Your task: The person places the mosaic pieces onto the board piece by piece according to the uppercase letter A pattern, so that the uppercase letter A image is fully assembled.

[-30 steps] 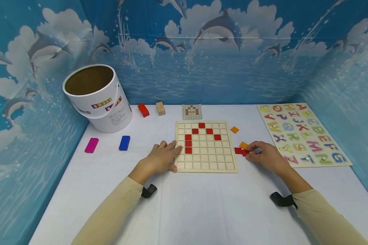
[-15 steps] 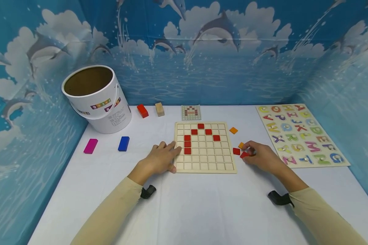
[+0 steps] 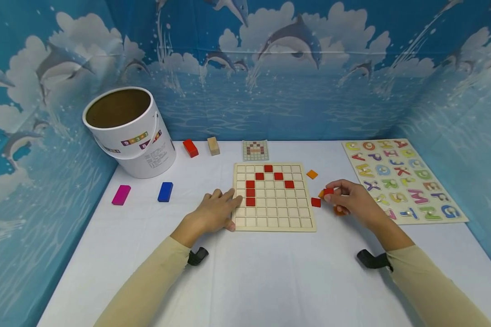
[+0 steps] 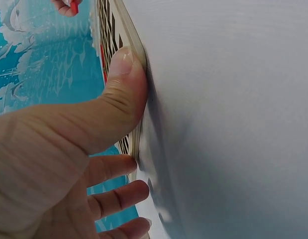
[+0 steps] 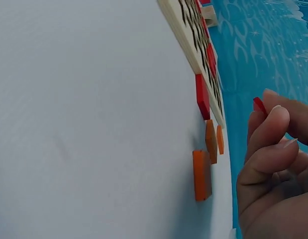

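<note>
Red tile (image 3: pixel 328 191), pinched at the fingertips of the right hand (image 3: pixel 352 203) just right of the grid board (image 3: pixel 273 225), which the left hand (image 3: pixel 210 213) steadies with flat fingers; so slight a pinch may let it slip onto the loose tiles (image 3: pixel 315 202) below.

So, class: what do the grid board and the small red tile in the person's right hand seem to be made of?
Grid board: probably pale unpainted wood, matte, with a layered edge in the left wrist view. Red tile: likely wood painted glossy red; its thin flat shape shows between the right hand's fingertips.
</note>
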`<state>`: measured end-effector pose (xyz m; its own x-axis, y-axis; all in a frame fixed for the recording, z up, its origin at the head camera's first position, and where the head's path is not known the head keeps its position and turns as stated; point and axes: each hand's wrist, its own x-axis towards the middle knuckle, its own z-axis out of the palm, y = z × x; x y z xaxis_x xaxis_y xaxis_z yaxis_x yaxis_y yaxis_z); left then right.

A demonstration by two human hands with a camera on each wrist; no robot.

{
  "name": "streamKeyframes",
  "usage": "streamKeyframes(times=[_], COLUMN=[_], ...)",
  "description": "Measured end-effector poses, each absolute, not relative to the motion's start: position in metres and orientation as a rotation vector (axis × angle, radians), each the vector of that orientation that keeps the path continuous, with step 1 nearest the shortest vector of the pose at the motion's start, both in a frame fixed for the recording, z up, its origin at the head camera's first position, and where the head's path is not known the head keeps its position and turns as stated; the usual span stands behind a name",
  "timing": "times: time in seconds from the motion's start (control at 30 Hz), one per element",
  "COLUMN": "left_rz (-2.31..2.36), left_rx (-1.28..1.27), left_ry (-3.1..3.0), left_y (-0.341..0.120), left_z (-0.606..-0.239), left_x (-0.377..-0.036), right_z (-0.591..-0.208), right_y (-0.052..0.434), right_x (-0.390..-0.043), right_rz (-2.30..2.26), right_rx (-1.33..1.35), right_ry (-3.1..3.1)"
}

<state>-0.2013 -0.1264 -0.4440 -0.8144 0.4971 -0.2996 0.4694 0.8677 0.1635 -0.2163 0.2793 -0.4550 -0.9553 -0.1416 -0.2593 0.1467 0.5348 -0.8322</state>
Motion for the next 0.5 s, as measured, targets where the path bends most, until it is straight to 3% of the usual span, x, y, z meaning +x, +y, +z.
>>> streamKeyframes(times=[0.5], left_rz=[0.128], left_rx=[0.72], left_ry=[2.713], left_y=[-0.126], left_z=[-0.446], left_x=[-0.202], right_z=[-0.453], right_y=[0.244], right_x=[-0.239], right_rz=[-1.574], right_rx=[-0.009], right_ry=[2.33])
